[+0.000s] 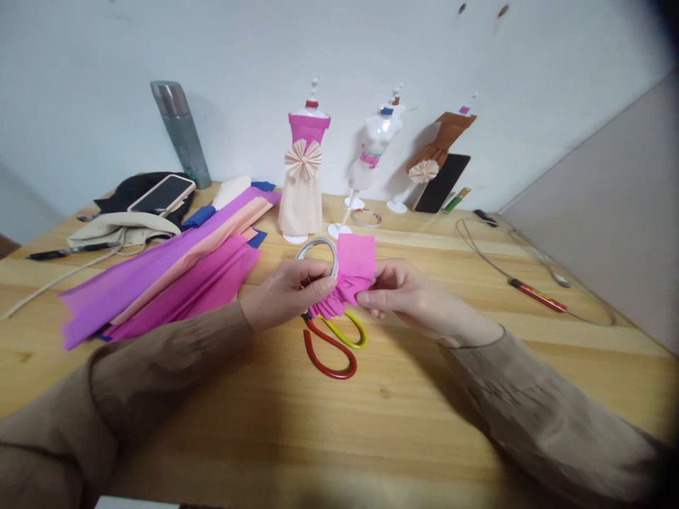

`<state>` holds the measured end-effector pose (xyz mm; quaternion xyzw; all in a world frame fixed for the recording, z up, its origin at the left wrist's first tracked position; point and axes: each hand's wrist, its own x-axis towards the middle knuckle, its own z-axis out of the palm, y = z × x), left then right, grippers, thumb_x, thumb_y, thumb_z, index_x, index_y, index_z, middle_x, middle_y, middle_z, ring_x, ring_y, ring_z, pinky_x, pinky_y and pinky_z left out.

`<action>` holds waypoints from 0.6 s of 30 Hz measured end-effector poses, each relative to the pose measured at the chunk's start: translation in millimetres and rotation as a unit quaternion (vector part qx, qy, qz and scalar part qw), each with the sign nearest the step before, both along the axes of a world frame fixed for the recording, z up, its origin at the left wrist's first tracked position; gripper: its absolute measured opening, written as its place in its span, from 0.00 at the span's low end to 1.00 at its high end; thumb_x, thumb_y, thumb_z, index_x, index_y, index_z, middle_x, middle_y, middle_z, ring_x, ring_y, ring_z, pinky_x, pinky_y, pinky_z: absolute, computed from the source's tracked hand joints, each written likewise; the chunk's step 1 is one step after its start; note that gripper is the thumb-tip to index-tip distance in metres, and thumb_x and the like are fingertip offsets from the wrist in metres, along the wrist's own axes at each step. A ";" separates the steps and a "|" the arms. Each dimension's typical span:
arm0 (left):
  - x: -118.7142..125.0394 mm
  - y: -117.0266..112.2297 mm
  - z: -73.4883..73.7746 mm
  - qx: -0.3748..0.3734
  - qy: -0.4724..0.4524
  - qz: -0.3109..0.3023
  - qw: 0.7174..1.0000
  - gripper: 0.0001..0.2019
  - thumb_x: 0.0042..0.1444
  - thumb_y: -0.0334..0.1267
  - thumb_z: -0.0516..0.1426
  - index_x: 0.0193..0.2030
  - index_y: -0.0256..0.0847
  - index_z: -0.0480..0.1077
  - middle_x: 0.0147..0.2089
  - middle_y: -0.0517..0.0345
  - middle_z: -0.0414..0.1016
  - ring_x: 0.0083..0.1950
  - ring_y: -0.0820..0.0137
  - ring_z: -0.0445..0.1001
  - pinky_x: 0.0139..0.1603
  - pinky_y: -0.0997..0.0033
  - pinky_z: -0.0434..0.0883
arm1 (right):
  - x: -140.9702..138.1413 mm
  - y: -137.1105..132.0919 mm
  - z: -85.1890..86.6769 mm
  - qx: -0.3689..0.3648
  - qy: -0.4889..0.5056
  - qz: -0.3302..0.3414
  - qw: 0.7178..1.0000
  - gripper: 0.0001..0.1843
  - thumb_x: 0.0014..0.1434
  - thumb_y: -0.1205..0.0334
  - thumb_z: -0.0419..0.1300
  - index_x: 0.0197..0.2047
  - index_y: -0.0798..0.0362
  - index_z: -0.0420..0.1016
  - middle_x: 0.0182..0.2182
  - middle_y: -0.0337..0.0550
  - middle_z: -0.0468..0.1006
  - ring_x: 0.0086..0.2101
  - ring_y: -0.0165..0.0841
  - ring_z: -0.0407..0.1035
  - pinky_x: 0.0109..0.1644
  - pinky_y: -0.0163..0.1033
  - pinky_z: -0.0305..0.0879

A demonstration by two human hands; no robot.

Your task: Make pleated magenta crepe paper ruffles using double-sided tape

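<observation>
Both hands hold a small piece of pink crepe paper (354, 268) above the wooden table (339, 417). My left hand (286, 293) pinches its gathered, pleated lower edge, fingers closed. My right hand (406, 293) pinches the same paper from the right side. A roll of clear tape (318, 246) lies just behind my left fingers. Scissors with a red and a yellow handle loop (334, 346) lie on the table right under the paper.
Folded sheets of purple, peach and pink crepe paper (170, 279) lie at left. Three small mannequins (303, 170) stand at the back, one in a pink and peach dress. A phone (162, 194), flask (180, 131), pen (68, 251) and red-handled cable (535, 297) are around.
</observation>
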<state>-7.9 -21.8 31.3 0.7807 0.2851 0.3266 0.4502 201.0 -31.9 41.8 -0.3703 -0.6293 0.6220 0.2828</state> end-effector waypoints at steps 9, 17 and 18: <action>-0.5 2.5 -4.0 -0.059 -0.031 -0.035 0.997 0.17 0.62 0.42 0.51 0.22 0.38 0.58 0.21 0.64 0.60 0.23 0.77 0.58 0.25 0.75 0.55 | 3.1 5.0 3.6 0.089 -0.075 -0.033 0.993 0.13 0.49 0.54 0.67 0.30 0.55 0.73 0.23 0.37 0.70 0.25 0.28 0.61 0.29 0.35 0.58; -0.4 3.4 -5.5 -0.063 -0.037 -0.032 0.997 0.18 0.62 0.41 0.51 0.22 0.38 0.56 0.21 0.65 0.58 0.24 0.77 0.58 0.25 0.75 0.55 | 4.6 5.4 4.1 0.079 -0.056 0.016 0.995 0.15 0.52 0.51 0.66 0.32 0.55 0.73 0.26 0.37 0.70 0.27 0.28 0.62 0.32 0.35 0.60; -0.4 3.9 -5.9 -0.058 -0.034 -0.029 0.997 0.18 0.61 0.41 0.51 0.22 0.38 0.56 0.21 0.65 0.57 0.23 0.78 0.57 0.24 0.75 0.55 | 5.1 5.4 4.7 0.076 -0.045 0.022 0.996 0.15 0.53 0.51 0.65 0.33 0.55 0.73 0.26 0.37 0.70 0.27 0.27 0.61 0.31 0.34 0.59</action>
